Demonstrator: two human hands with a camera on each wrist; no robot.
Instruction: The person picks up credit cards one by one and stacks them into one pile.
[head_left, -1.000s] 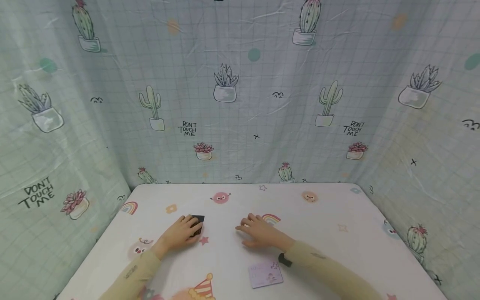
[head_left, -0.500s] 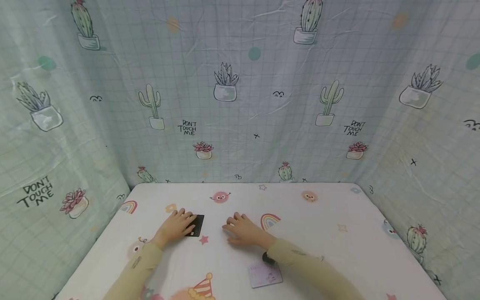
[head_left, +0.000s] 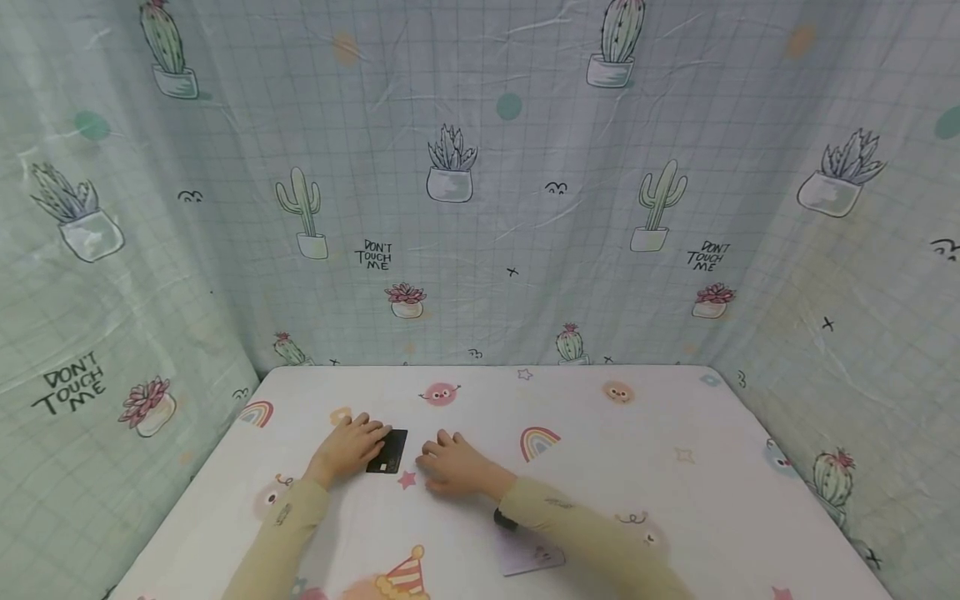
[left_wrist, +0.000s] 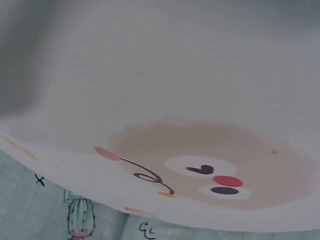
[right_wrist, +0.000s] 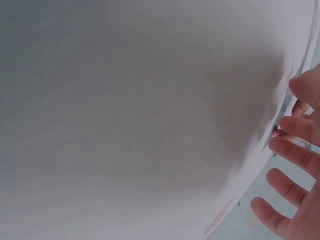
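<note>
A black card (head_left: 390, 452) lies flat on the white table. Just to its left is my left hand (head_left: 348, 446), fingers relaxed and fingertips at the card's left edge. My right hand (head_left: 455, 467) is over the table to the right of the card, with a gap between them. Its fingers appear spread and loosely bent, holding nothing, in the right wrist view, where the hand (right_wrist: 302, 165) shows at the right edge. The left wrist view shows no fingers, only the table and a printed face.
A pale purple card (head_left: 525, 562) lies near the front, partly covered by the right forearm (head_left: 585, 533). A dark band shows at that wrist. The white table (head_left: 645, 425) has printed cartoons, and a cactus-patterned curtain (head_left: 495, 233) surrounds it at back and sides.
My right hand has moved left toward the black card, its forearm now covering part of the purple card. My left hand has drawn back slightly left, uncovering more of the black card.
</note>
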